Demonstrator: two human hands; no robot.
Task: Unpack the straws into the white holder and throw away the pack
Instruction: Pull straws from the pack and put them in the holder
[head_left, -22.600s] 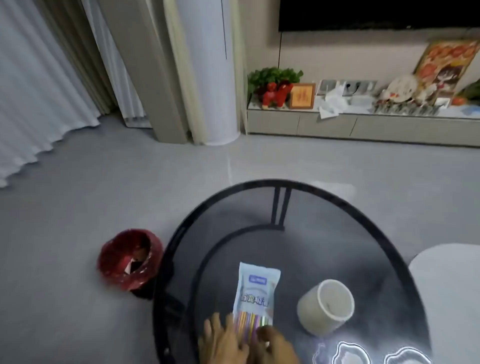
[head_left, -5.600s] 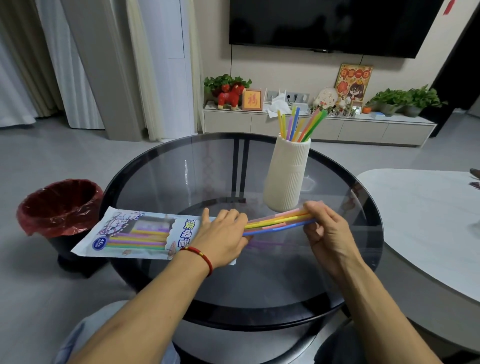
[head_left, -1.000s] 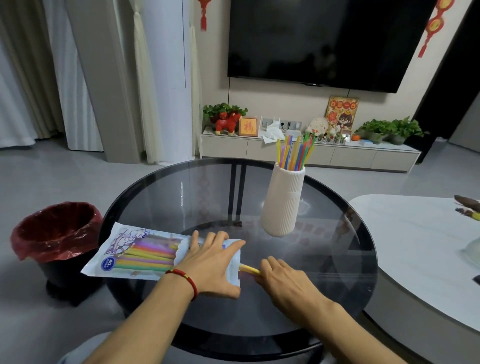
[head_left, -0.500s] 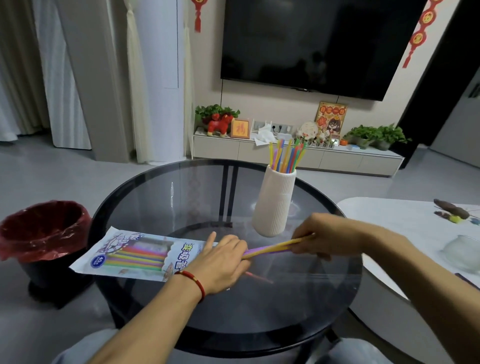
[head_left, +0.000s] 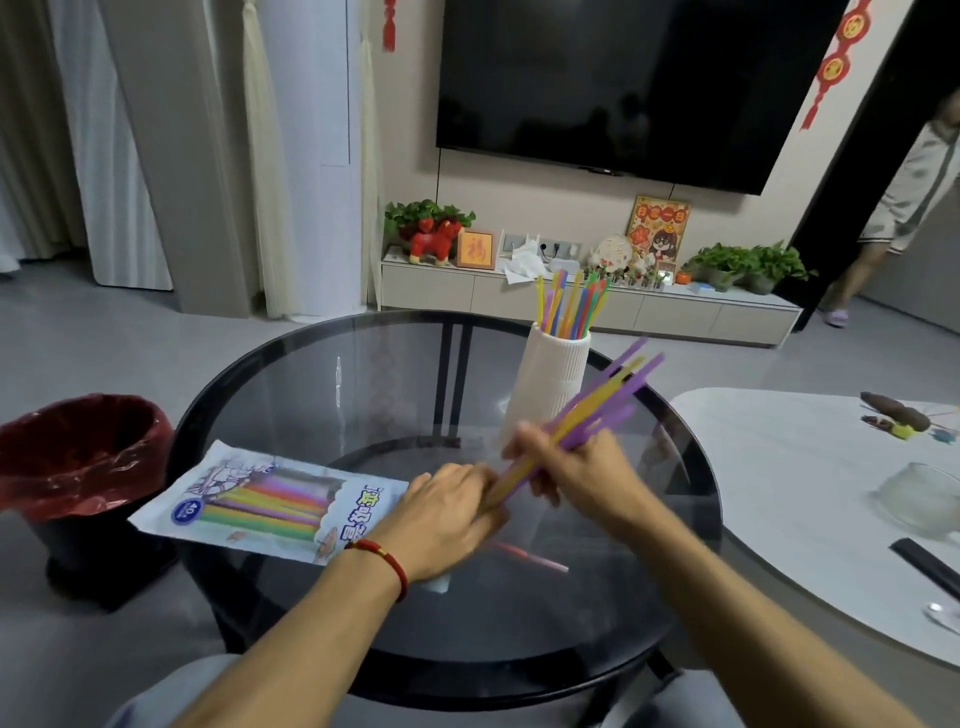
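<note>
In the head view, a round desk (head_left: 363, 374) with a dark glass top and a black rim is standing on a grey floor. A white desk (head_left: 779, 467) is standing just beside it on the right. Behind, a dark television (head_left: 623, 88) is hanging on the wall over a low cabinet (head_left: 571, 306) that is carrying plants and small ornaments. Pale curtains (head_left: 114, 156) are hanging on the left. A bin (head_left: 78, 467) with a red liner is standing on the floor near the left edge of the round desk.

The white holder (head_left: 550, 384) is standing upright on the far part of the glass, with coloured straws sticking out of it. The pack (head_left: 270, 501) is lying flat on the left part of the glass, with more straws showing inside. The left hand (head_left: 447, 514) is lying on the open end of the pack, its grip spread and flat. The right hand (head_left: 576, 478) is pinching a bundle of straws (head_left: 597, 405), purple and yellow, that is tilting up in front of the holder. One pink straw (head_left: 524, 555) is lying alone on the glass near the hands.

Half a second ago the bundle was lying almost level between the two hands; now its free end is pointing up toward the holder. The pack is staying in the same place.
</note>
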